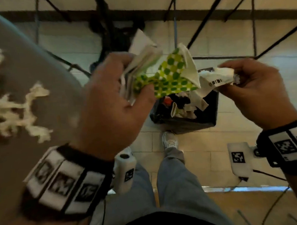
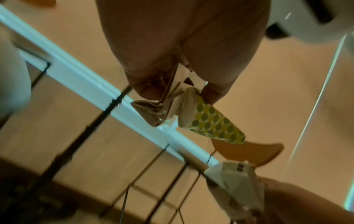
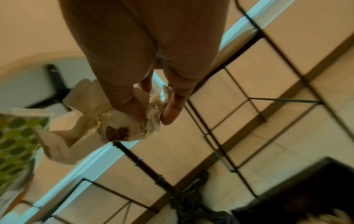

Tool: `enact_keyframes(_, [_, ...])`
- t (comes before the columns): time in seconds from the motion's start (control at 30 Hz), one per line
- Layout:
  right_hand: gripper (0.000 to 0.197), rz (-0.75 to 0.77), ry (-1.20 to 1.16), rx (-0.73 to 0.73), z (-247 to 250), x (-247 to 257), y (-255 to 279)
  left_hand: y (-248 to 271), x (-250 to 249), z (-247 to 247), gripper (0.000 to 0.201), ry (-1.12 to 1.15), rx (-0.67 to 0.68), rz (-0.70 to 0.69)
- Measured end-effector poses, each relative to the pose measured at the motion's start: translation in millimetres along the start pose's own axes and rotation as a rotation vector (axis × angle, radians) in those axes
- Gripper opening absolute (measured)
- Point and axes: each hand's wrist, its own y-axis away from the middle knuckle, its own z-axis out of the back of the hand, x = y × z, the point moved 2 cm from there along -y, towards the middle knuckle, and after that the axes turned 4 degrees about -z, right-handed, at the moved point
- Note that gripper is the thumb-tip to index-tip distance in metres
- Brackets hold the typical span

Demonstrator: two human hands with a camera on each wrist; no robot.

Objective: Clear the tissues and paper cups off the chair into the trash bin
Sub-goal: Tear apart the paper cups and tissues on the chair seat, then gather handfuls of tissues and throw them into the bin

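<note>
My left hand (image 1: pixel 124 75) grips a bundle of flattened paper cups (image 1: pixel 141 65), one with a green-dotted pattern (image 1: pixel 173 76); the left wrist view shows the dotted cup (image 2: pixel 216 122) pinched between thumb and fingers. My right hand (image 1: pixel 232 72) pinches a crumpled white cup and tissue (image 1: pixel 217 78); the right wrist view shows the crumpled paper (image 3: pixel 122 125) in the fingers. Both hands hover above the black trash bin (image 1: pixel 212 112), which holds white scraps. Torn tissues (image 1: pixel 10 112) lie on the grey chair seat (image 1: pixel 27 55) at the left.
The bin stands on a tiled floor just ahead of my shoe (image 1: pixel 170 139). Black metal chair and table legs (image 1: pixel 206 20) cross the floor behind it. A cable (image 1: pixel 271 207) trails on the floor at the lower right.
</note>
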Motion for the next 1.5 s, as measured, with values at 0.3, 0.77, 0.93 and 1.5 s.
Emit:
enact_keyframes(0.3, [0.027,-0.584,0.150,0.017,-12,-257,-49,-37,105,-251,0.034,-0.092,0.590,0.251])
enact_keyframes(0.77, [0.075,-1.184,-0.332,0.172,-96,-396,-115,-29,211,-394,0.096,-0.145,0.784,0.676])
enact_keyframes(0.93, [0.076,-1.051,-0.057,0.302,-92,-372,-96,-5,200,-354,0.094,-0.061,0.743,0.746])
enact_keyframes(1.5, [0.016,-0.021,0.568,0.686,-129,13,-33,76,40,51,0.025,0.248,0.175,0.353])
